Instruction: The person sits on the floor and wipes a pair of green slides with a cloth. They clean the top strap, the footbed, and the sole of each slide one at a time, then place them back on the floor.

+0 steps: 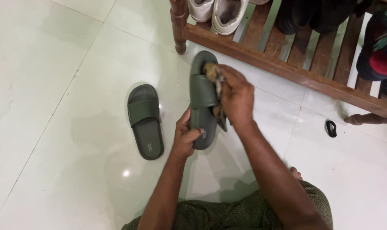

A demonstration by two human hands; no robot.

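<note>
A pale tiled floor filled the left of the view, glossy, with thin grout lines crossing it. On it, left of the hands, lay a dark green slide, sole down, strap toward the far end, well apart from everything else. Just right of it the left hand was closed around the near heel end of a second slide, thumb over the footbed and fingers under the sole, holding it up off the floor with its toe pointing away toward the rack. The right hand was curled shut on a brownish rag, pressing it against the right edge of the held slide beside the strap; part of the rag hung down along that side. Both forearms reached in from the bottom of the view, above a green patterned garment over the person's lap, and some toes showed on the floor just right of the right forearm. Beyond the hands stood a slatted wooden rack, its turned leg touching the floor near the toe of the held slide. On its slats sat white shoes at the left, dark shoes farther right, and a black and red shoe at the edge. A small black loop lay on the floor under the rack's right end.
</note>
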